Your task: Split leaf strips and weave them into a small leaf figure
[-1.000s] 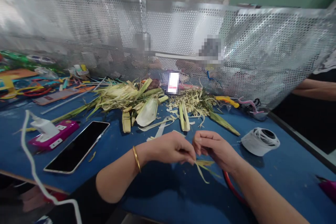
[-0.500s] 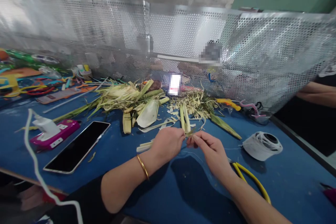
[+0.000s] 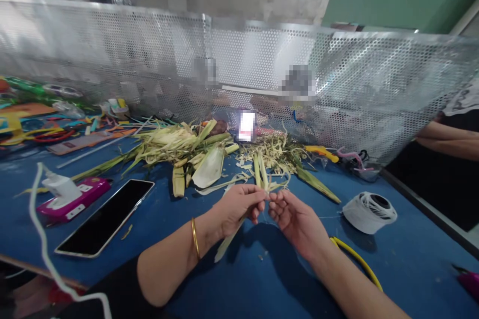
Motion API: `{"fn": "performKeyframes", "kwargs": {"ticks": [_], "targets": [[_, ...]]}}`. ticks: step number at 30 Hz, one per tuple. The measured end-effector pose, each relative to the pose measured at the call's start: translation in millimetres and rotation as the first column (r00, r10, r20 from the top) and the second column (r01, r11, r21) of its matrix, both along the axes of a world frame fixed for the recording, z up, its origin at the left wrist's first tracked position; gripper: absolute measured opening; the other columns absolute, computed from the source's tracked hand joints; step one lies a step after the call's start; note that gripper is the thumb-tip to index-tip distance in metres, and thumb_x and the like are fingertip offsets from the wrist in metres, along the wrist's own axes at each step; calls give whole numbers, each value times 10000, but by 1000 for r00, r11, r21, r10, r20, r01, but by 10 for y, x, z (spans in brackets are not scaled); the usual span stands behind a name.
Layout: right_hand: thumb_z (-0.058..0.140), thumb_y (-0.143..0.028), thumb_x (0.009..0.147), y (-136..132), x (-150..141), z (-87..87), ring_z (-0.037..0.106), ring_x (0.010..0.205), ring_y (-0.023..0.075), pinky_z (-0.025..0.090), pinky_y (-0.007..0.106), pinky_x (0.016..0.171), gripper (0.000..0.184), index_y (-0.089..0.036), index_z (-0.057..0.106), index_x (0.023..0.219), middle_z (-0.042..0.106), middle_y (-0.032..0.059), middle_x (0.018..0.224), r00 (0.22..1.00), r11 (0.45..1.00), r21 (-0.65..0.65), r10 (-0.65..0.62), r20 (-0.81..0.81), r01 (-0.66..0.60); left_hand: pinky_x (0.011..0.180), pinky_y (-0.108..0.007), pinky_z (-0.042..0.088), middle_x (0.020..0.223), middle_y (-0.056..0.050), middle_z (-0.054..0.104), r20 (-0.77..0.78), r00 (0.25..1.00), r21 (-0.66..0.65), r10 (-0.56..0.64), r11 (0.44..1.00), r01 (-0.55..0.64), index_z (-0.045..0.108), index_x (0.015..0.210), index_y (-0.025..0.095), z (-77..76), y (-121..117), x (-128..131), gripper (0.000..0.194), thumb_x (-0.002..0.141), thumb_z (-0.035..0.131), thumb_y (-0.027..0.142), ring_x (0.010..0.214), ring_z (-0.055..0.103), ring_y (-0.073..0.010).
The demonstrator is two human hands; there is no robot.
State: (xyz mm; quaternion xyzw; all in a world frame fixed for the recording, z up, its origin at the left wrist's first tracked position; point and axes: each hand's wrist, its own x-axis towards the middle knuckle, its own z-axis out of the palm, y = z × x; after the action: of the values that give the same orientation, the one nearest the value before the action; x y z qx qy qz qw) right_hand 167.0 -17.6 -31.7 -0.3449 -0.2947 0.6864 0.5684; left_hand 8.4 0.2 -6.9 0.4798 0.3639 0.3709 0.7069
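My left hand [image 3: 239, 208], with a gold bangle on the wrist, pinches a bundle of pale corn husk strips [image 3: 264, 173]. Their far ends fan out beyond my fingers, and a flat husk end [image 3: 228, 243] hangs out below the palm. Fingertips nearly touching it, my right hand [image 3: 295, 219] is closed in a pinch. A fine white thread [image 3: 329, 217] runs to this hand from a white spool [image 3: 369, 213] at the right. What lies between the right fingertips is mostly hidden. Yellow-handled pliers or cutters [image 3: 357, 259] lie partly under my right forearm.
Corn husks [image 3: 168, 142] and shredded scraps [image 3: 275, 148] are heaped before a perforated metal screen [image 3: 262, 50]. To the left are a phone [image 3: 107, 217], a purple power strip [image 3: 75, 199] and a white cable [image 3: 43, 244]. Another person's arm [image 3: 449, 137] shows at right.
My left hand has turned, so the fingers show and the husk end now hangs below it. My right hand has curled in close to the left fingertips. The view tilted slightly up.
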Motion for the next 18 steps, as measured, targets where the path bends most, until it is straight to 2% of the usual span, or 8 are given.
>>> {"fn": "performKeyframes", "kwargs": {"ticks": [3, 5, 7, 11, 15, 18], "targets": [[736, -391, 713, -48, -66, 3, 591, 715, 154, 454, 291, 731, 216, -200, 652, 655, 685, 25, 766, 979, 983, 178, -85, 187, 51, 441, -184, 385, 531, 51, 525, -30, 996, -149, 78, 985, -82, 550, 651, 149, -45, 3, 41, 148, 739, 648, 218, 401, 424, -43], [705, -429, 742, -75, -79, 41, 582, 714, 172, 454, 311, 733, 252, -204, 655, 640, 671, 31, 720, 925, 952, 306, -120, 361, 4, 440, -183, 376, 510, 52, 514, -46, 996, -163, 79, 983, -85, 539, 624, 148, -68, 8, 51, 164, 738, 643, 205, 393, 427, -43], [676, -471, 759, -83, -70, 68, 570, 688, 181, 452, 324, 714, 296, -206, 650, 629, 648, 30, 668, 864, 927, 371, -139, 483, -58, 446, -177, 372, 516, 46, 522, -45, 997, -169, 58, 983, -65, 546, 613, 141, -87, 14, 53, 165, 734, 643, 196, 410, 448, -45], [609, -484, 803, -49, -21, 38, 533, 635, 163, 426, 311, 682, 328, -206, 600, 628, 596, 7, 626, 830, 924, 381, -184, 527, -37, 486, -182, 422, 630, 14, 600, -93, 993, -274, 74, 957, -97, 628, 719, 131, -100, 29, 61, 64, 749, 646, 185, 520, 534, -70], [660, -422, 758, -2, 13, -26, 513, 620, 151, 395, 287, 653, 221, -218, 578, 736, 565, -26, 610, 799, 937, 349, -207, 565, -4, 466, -165, 401, 633, 10, 593, -116, 984, -375, 138, 911, -172, 656, 738, 132, -74, 41, 79, 49, 766, 637, 167, 537, 532, -71], [685, -369, 709, 27, 23, -71, 437, 547, 132, 331, 265, 549, 170, -212, 622, 731, 491, -46, 550, 680, 946, 313, -178, 711, -79, 485, -161, 404, 601, 16, 583, -89, 981, -410, 172, 891, -194, 663, 727, 138, -60, 48, 87, 71, 778, 630, 174, 521, 516, -67]]}}
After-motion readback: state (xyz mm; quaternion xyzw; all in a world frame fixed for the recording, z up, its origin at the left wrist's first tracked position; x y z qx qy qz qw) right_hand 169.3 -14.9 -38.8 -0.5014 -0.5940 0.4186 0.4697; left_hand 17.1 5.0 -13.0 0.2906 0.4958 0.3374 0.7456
